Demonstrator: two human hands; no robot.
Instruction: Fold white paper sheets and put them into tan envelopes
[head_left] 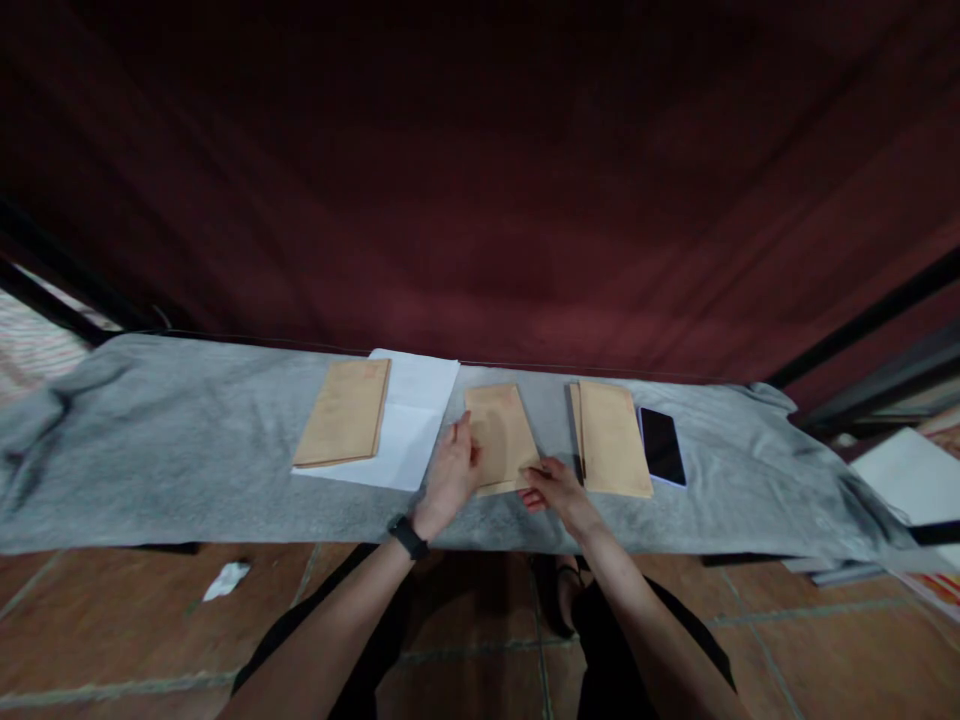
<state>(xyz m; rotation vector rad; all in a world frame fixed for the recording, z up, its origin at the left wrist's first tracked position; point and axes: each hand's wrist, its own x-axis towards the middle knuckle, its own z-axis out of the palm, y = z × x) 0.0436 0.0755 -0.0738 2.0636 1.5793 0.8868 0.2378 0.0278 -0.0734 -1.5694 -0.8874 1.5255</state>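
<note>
A brown paper envelope (499, 430) lies on the grey cloth in front of me, its lower edge showing a narrow folded strip. My left hand (452, 462) holds the envelope's left edge, the index finger stretched along it and the other fingers partly hidden. At the lower right corner, my right hand (553, 487) pinches the strip between thumb and fingers. To the right lie stacked brown envelopes (616, 440), slightly fanned. More brown envelopes (345, 412) rest in a pile on white paper sheets (416, 420) to the left.
A dark-screened phone (662, 446) lies beside the right stack. Grey cloth (187, 440) covers the long narrow surface, with a dark red curtain (480, 250) hanging behind it. White scrap (226, 580) is on the tiled floor; a white board-like item (907, 475) stands at far right.
</note>
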